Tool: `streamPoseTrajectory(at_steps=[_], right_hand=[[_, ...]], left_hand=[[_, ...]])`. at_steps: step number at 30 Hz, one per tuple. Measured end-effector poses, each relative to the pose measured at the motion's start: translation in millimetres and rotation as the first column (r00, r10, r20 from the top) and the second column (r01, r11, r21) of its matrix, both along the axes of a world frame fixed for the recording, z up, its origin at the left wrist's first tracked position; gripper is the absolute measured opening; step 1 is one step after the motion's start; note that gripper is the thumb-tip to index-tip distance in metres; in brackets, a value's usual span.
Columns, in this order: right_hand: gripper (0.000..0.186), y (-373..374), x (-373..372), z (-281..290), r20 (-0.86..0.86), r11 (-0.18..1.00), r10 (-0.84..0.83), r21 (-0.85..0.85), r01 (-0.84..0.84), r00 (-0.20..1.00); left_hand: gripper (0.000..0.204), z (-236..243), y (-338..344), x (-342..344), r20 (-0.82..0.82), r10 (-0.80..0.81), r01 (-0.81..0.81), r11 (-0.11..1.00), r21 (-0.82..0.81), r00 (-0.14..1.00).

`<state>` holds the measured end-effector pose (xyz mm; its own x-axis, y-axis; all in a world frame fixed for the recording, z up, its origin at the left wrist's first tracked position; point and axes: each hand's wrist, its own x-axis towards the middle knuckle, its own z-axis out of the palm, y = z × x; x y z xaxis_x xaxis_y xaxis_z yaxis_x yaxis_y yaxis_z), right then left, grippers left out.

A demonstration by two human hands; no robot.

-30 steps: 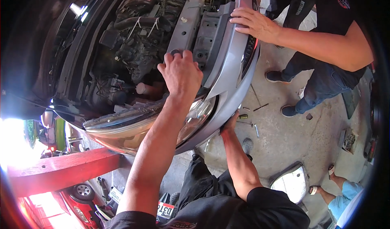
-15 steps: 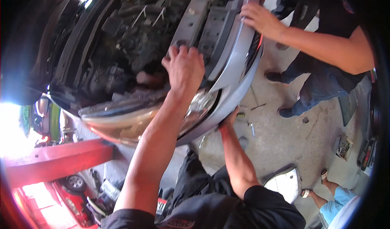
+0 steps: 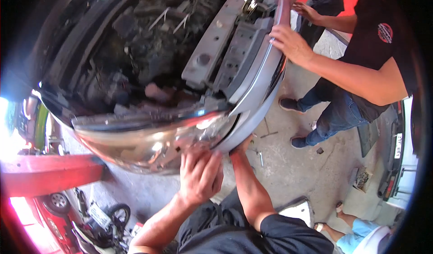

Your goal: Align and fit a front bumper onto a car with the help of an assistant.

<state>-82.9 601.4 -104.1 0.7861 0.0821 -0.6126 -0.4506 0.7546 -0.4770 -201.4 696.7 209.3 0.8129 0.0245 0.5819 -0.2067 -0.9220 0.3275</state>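
Note:
A silver-grey car bumper (image 3: 260, 107) curves round the front corner of the car, beside a clear headlight (image 3: 149, 148). My left hand (image 3: 198, 175) is at the lower edge of the headlight, its fingers curled against the bumper's end there. My right hand (image 3: 242, 146) reaches under the bumper from below; its fingers are hidden behind the bumper. Farther along, a co-worker's hand (image 3: 291, 44) rests on the bumper's upper edge.
The engine bay (image 3: 149, 51) lies uncovered beyond the headlight. A red beam (image 3: 49, 175) juts in at left, with a motorcycle (image 3: 108, 220) below it. Co-workers stand at right. Tools, including a wrench (image 3: 261, 158), and a mirror-like panel (image 3: 297, 212) lie on the floor.
My left hand has come off the metal crossmember over the engine bay and moved down to the headlight's lower edge. My right hand stays beneath the bumper. The view has shifted.

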Motion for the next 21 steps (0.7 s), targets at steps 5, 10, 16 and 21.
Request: streamPoseTrajectory(at_steps=[5, 10, 16, 21], right_hand=[[0.074, -15.3, 17.7, -41.5, 0.073, 0.998, 0.023, 0.048, -0.027, 0.997], [0.067, 6.5, 5.8, -1.2, 0.13, 0.989, 0.061, 0.127, -0.077, 0.99], [0.076, 0.1, -1.5, -23.1, 0.056, 0.972, 0.069, 0.223, -0.08, 0.996], [0.082, -11.6, -3.7, -24.2, -0.085, 0.99, 0.053, 0.136, -0.041, 0.995]], left_hand=[[0.038, -88.9, -13.3, -139.7, -0.413, 0.046, -0.148, 0.964, -0.22, 0.91], [0.046, -133.7, 10.0, -191.6, -0.475, 0.384, -0.455, 0.889, -0.04, 0.792], [0.059, -126.4, 17.4, -128.5, -0.273, 0.503, -0.457, 0.863, 0.217, 0.82], [0.064, -136.2, 0.7, -117.2, -0.342, 0.567, -0.436, 0.812, 0.389, 0.75]])
